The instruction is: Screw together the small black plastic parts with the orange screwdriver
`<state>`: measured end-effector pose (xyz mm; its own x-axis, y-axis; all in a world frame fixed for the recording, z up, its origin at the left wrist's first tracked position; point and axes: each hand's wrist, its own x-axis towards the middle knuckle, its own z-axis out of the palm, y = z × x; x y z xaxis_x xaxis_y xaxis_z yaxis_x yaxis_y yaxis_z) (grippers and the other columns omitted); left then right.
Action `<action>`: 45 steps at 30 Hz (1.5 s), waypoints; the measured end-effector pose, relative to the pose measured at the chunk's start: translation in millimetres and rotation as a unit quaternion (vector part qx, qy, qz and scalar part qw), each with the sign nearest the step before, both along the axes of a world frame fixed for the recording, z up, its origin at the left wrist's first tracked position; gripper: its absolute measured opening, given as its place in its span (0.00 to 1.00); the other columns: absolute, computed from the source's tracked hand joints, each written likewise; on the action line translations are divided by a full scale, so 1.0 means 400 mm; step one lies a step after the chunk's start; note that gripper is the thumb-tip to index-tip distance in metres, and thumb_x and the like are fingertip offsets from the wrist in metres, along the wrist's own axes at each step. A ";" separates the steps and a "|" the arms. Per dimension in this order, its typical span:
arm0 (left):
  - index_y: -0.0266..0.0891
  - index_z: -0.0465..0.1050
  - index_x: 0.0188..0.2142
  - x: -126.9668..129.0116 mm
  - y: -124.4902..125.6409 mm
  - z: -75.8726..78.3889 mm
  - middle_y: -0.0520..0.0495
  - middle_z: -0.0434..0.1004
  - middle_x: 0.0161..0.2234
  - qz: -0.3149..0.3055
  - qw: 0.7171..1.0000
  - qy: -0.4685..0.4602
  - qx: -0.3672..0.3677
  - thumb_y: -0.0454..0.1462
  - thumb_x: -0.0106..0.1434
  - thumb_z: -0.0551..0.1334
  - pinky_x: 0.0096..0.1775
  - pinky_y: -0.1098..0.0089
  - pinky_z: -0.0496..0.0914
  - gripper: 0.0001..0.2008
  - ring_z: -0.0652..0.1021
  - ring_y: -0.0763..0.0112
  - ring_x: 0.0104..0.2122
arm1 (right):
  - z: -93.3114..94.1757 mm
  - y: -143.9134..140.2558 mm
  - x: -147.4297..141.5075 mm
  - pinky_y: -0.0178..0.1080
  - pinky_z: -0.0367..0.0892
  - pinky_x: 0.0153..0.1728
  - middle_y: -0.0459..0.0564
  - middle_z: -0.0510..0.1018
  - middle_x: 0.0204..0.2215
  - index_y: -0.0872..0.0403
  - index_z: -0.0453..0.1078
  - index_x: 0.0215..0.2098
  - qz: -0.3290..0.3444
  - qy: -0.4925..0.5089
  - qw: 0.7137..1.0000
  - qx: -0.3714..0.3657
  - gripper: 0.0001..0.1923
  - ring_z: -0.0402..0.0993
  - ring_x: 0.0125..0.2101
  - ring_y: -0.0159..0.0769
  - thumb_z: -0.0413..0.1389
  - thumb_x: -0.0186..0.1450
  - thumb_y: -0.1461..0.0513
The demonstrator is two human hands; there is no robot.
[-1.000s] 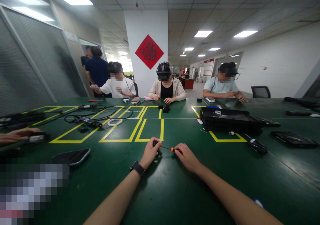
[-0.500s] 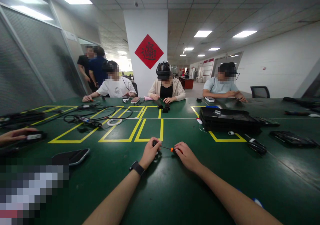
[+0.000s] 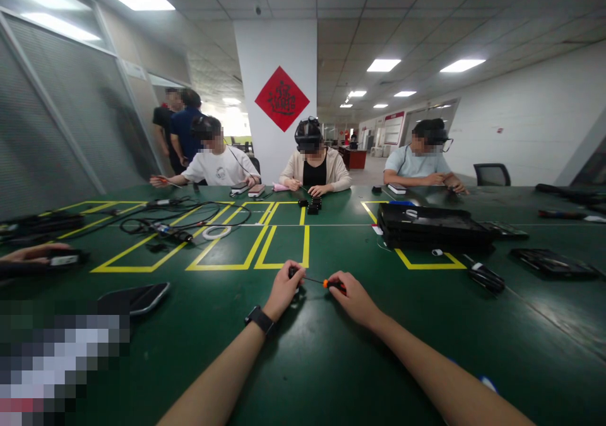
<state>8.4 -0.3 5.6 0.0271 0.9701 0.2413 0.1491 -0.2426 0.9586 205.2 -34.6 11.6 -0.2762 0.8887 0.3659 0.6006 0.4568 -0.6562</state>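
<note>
Low centre of the frame, both forearms reaching in from the bottom edge onto the green table (image 3: 331,363). Left hand (image 3: 284,290), wrist wearing a black watch (image 3: 260,319), curled narrow around a small black part (image 3: 292,272), pinned against the tabletop just below the yellow tape boxes (image 3: 265,249). Right hand (image 3: 353,300) closed around a screwdriver (image 3: 326,283), orange collar showing just past the fingertips, thin shaft running left and ending at the black part. Hands near each other, joined only by the tool.

Left of centre, a dark flat case (image 3: 135,296) lying on the table; further up, a tangle of black cables (image 3: 175,221) and a white ring (image 3: 218,231). Far left edge, another person's hand (image 3: 28,257) resting by a dark device. Right of centre, a black tray (image 3: 433,227) straddling a yellow box, with a small black tool (image 3: 485,276) lying below and right of it and a second dark tray (image 3: 552,263) toward the right edge.

Across the table, upper middle of the frame, three seated people at work, two more standing at upper left. Red diamond sign (image 3: 282,98) on the white pillar behind them.
</note>
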 end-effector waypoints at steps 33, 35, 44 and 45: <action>0.38 0.62 0.32 -0.003 0.007 -0.015 0.53 0.70 0.24 -0.014 1.000 -0.022 0.010 0.44 0.56 0.55 0.26 0.76 0.64 0.11 0.70 0.77 0.22 | -0.001 0.007 0.003 0.38 0.59 0.41 0.48 0.71 0.32 0.54 0.68 0.31 0.003 -0.020 1.000 0.018 0.09 0.64 0.37 0.34 0.47 0.62 0.63; 0.38 0.62 0.32 -0.004 0.008 -0.017 0.53 0.69 0.24 -0.018 1.000 -0.022 0.013 0.44 0.56 0.54 0.26 0.75 0.64 0.11 0.70 0.78 0.22 | 0.001 0.006 0.002 0.38 0.59 0.40 0.48 0.70 0.32 0.54 0.68 0.32 0.005 -0.024 1.000 0.017 0.08 0.64 0.37 0.35 0.48 0.62 0.63; 0.37 0.64 0.31 -0.008 0.009 -0.003 0.53 0.69 0.24 -0.020 0.996 -0.079 -0.018 0.47 0.56 0.55 0.26 0.76 0.65 0.15 0.70 0.78 0.22 | 0.020 -0.003 0.009 0.38 0.57 0.43 0.49 0.71 0.37 0.52 0.70 0.33 0.104 -0.060 0.993 0.018 0.09 0.63 0.41 0.36 0.54 0.59 0.56; 0.37 0.64 0.31 -0.008 0.007 0.001 0.53 0.69 0.24 -0.024 0.995 -0.095 -0.025 0.48 0.56 0.55 0.26 0.76 0.65 0.15 0.70 0.78 0.22 | 0.020 -0.003 0.011 0.38 0.57 0.43 0.48 0.71 0.37 0.53 0.70 0.32 0.109 -0.059 0.992 0.017 0.09 0.63 0.41 0.36 0.55 0.59 0.56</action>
<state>5.2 2.6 6.0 0.0331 0.9796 0.1981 -0.0466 -0.1965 0.9794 209.5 -35.8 19.5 -0.5038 0.7903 0.3486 0.5570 0.6057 -0.5683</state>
